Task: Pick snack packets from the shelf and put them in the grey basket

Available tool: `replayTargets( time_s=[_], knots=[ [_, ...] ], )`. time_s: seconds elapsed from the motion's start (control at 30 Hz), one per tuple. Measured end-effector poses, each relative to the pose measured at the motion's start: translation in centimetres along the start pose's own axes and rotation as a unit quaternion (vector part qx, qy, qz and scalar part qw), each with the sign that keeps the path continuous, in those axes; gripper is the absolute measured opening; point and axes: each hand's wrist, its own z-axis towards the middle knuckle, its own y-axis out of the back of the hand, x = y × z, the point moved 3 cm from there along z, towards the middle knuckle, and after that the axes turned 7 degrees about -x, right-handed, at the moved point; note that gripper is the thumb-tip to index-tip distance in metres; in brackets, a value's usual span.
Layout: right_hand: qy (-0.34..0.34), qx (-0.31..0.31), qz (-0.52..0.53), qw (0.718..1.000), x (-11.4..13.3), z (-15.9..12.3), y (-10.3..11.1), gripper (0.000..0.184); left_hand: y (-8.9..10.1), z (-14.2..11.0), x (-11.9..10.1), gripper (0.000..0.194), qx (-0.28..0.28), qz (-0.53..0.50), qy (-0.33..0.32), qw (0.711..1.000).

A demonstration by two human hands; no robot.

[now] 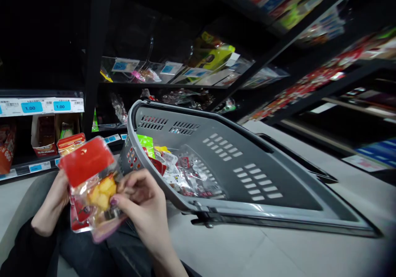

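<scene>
Over my lap, my left hand (54, 207) is closed on a small stack of snack packets, its fingers mostly hidden behind them. One packet (86, 161) has a red top; yellow pieces of food show through a clear window. Other red and clear packets overlap beneath it, slightly blurred. My right hand (145, 211) pinches the stack's right edge between thumb and fingers. Just right of my hands, a grey plastic shopping basket (269, 153) sits on the floor. Inside it lie several packets (194, 174), mostly clear, red and white, plus a green one (146, 144).
Dark store shelves (99, 33) rise ahead, with blue-and-white price labels (60, 105) along their edges. Boxes of packets (45, 134) stand on the low left shelf. A yellow-green package (213, 58) lies on a middle shelf. Pale floor tiles (247, 252) run below the basket.
</scene>
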Motion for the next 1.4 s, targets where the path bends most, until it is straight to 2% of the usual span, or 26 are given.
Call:
replayTargets(
  time_s=[0.07, 0.1, 0.17, 0.23, 0.43, 0.67, 0.83, 0.9, 0.93, 1.0, 1.03, 1.07, 1.1, 1.17, 1.27, 1.33, 1.4],
  knots=[
    [-0.016, -0.023, 0.043, 0.999, -1.0, 0.2, 0.1, 0.039, -0.5, 0.5, 0.1, 0.018, -0.001, 0.004, 0.025, 1.0],
    [-0.02, -0.022, 0.049, 0.998, -1.5, 0.2, 0.1, 0.039, -0.7, 0.6, 0.1, 0.02, -0.005, 0.005, 0.036, 0.999],
    [-0.018, -0.009, 0.031, 0.999, -2.2, 0.3, 0.3, 0.022, -0.7, 0.6, 0.1, 0.021, -0.018, 0.004, 0.043, 0.999],
    [-0.007, -0.004, 0.002, 1.0, -2.4, 0.4, 0.6, 0.022, -0.6, 0.5, 0.1, 0.021, -0.022, -0.001, 0.037, 0.999],
    [0.019, -0.003, -0.034, 0.999, -1.2, 0.5, 1.5, 0.022, -0.5, 0.5, 0.1, 0.019, -0.025, -0.015, 0.038, 0.999],
    [0.048, 0.001, -0.06, 0.997, -0.7, 0.5, 1.5, 0.025, -0.8, 0.2, 0.1, 0.017, -0.029, -0.013, 0.054, 0.998],
    [0.096, -0.003, -0.111, 0.989, 0.3, -0.1, 1.0, 0.021, -1.0, -0.4, -0.7, 0.028, -0.032, -0.05, 0.095, 0.994],
    [0.156, -0.051, -0.185, 0.969, 1.4, -1.1, 0.9, 0.018, -0.8, -0.9, -1.2, 0.031, -0.032, -0.068, 0.107, 0.991],
    [0.199, -0.095, -0.242, 0.945, 2.0, -1.8, 0.9, 0.015, -0.6, -1.2, -1.3, 0.031, -0.035, -0.076, 0.109, 0.991],
    [0.279, -0.178, -0.368, 0.869, 3.1, -3.2, 0.7, 0.014, -0.2, -1.5, -1.4, 0.03, -0.035, -0.09, 0.102, 0.99],
    [0.304, -0.201, -0.421, 0.831, 3.4, -3.7, 0.6, 0.017, 0.0, -1.7, -1.3, 0.029, -0.036, -0.095, 0.096, 0.99],
    [0.317, -0.205, -0.46, 0.804, 3.4, -3.9, 0.4, 0.019, 0.3, -1.7, -1.2, 0.029, -0.037, -0.1, 0.088, 0.99],
    [0.317, -0.19, -0.484, 0.793, 3.3, -3.8, 0.3, 0.018, 0.6, -1.8, -1.0, 0.029, -0.037, -0.102, 0.082, 0.991],
    [0.297, -0.133, -0.493, 0.807, 2.5, -3.1, 0.0, 0.015, 1.0, -1.8, -0.5, 0.028, -0.027, -0.084, 0.085, 0.992],
    [0.232, -0.063, -0.467, 0.851, 0.9, -1.5, -0.2, 0.016, 1.2, -2.0, 0.4, 0.025, 0.021, -0.029, 0.132, 0.991],
    [0.177, -0.027, -0.446, 0.877, -0.2, -0.6, -0.4, 0.018, 0.9, -2.3, 0.8, 0.024, 0.057, -0.021, 0.151, 0.987],
    [0.131, -0.002, -0.435, 0.891, -1.3, 0.1, -0.5, 0.02, 0.2, -2.5, 0.8, 0.028, 0.086, -0.039, 0.15, 0.984]
  ],
)
